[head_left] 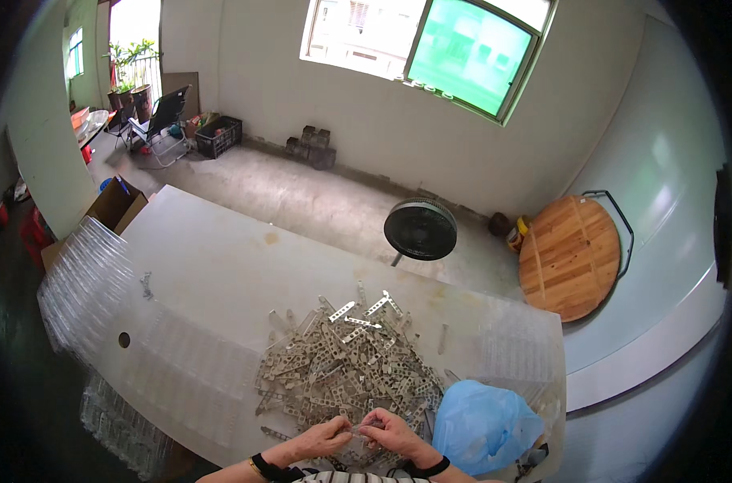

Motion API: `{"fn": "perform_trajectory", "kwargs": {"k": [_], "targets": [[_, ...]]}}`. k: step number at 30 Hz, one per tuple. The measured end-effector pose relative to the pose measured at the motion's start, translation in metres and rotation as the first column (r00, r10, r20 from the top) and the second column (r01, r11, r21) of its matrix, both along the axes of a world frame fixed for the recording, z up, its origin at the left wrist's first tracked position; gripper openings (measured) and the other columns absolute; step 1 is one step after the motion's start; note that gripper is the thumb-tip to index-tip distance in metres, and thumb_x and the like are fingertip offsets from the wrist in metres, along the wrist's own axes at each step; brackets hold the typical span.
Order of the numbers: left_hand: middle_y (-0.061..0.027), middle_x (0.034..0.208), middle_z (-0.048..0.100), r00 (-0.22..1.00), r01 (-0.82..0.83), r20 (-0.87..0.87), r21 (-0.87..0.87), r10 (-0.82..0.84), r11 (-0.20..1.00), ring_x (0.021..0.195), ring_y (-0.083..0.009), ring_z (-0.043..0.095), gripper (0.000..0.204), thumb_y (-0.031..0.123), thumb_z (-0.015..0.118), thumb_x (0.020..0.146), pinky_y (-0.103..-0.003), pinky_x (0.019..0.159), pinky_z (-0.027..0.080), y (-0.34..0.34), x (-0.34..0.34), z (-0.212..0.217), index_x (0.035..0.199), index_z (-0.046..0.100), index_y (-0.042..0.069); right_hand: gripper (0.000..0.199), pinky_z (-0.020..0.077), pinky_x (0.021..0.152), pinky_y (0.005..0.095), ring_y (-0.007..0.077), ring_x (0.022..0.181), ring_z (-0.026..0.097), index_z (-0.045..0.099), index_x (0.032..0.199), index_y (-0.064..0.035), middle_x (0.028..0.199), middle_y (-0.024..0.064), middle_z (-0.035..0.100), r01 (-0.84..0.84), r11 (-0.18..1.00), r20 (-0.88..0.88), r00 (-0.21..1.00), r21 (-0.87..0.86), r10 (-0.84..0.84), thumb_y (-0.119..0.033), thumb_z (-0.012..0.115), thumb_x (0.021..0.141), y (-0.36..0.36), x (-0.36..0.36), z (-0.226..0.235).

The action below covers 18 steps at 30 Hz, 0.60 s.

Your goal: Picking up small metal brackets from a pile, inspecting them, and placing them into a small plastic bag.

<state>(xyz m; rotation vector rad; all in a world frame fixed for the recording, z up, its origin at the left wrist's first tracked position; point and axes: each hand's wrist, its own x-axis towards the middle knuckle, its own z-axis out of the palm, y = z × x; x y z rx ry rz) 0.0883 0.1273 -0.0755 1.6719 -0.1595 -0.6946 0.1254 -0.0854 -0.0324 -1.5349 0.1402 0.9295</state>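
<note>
A big heap of small grey metal brackets with punched holes [346,362] lies on a pale table [221,274] in front of me. My left hand [321,439] and my right hand [390,433] meet at the near edge of the heap, fingers pinched together on a small bracket piece [359,427] held between them. A black band sits on each wrist.
A blue plastic bag [482,423] lies right of my hands. Stacks of clear plastic trays [88,282] cover the table's left side. A black fan [420,229] stands beyond the table, a round wooden tabletop [569,256] leans on the right wall, and a cardboard box [116,203] sits far left.
</note>
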Motion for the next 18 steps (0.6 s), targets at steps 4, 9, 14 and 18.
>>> {"fn": "perform_trajectory", "kwargs": {"k": [4,9,14,18], "targets": [[-0.0196,0.092,0.06,1.0,0.008,0.015,-0.011,-0.008,1.0,0.086,-0.0322,0.06,0.028,0.026,0.05,0.098,-0.041,0.077,0.047,-0.004,-0.005,-0.009,0.11,0.049,0.002,0.023,0.0522,0.061,0.0256,0.0107,0.07,0.062,0.053,0.11,-0.0029,0.087,0.005,0.065,-0.017,1.0,0.07,0.997,0.022,0.016,-0.013,0.065,0.093,0.003,0.0,0.0],[-0.0239,0.096,0.06,0.969,-0.059,0.238,-0.054,0.071,0.997,0.089,-0.0381,0.061,0.023,0.022,0.049,0.099,-0.044,0.079,0.048,-0.005,-0.003,-0.016,0.11,0.05,0.002,0.042,0.052,0.062,0.0281,0.0129,0.07,0.062,0.048,0.121,-0.0024,0.09,0.0074,0.066,0.099,0.992,0.13,0.986,0.078,-0.109,-0.011,0.071,0.087,0.006,0.003,-0.012],[-0.008,0.091,0.054,0.973,-0.091,0.206,-0.082,0.107,0.992,0.082,-0.0159,0.05,0.018,0.013,0.047,0.101,-0.031,0.074,0.045,-0.005,-0.001,0.026,0.114,0.049,0.002,0.047,0.0509,0.064,0.0251,0.0092,0.074,0.059,0.048,0.125,-0.0023,0.096,0.0052,0.062,0.088,0.994,0.176,0.98,0.061,-0.097,-0.014,0.073,0.086,0.007,0.004,0.021],[-0.0047,0.087,0.049,0.977,-0.124,0.161,-0.097,0.139,0.988,0.078,-0.0127,0.045,0.015,0.014,0.047,0.101,-0.027,0.072,0.042,-0.005,-0.007,0.045,0.112,0.048,0.003,0.051,0.0514,0.067,0.0249,0.0091,0.079,0.059,0.047,0.128,-0.0017,0.101,0.0049,0.062,0.156,0.976,0.22,0.957,0.152,-0.187,-0.014,0.073,0.086,0.003,-0.009,0.035]]}}
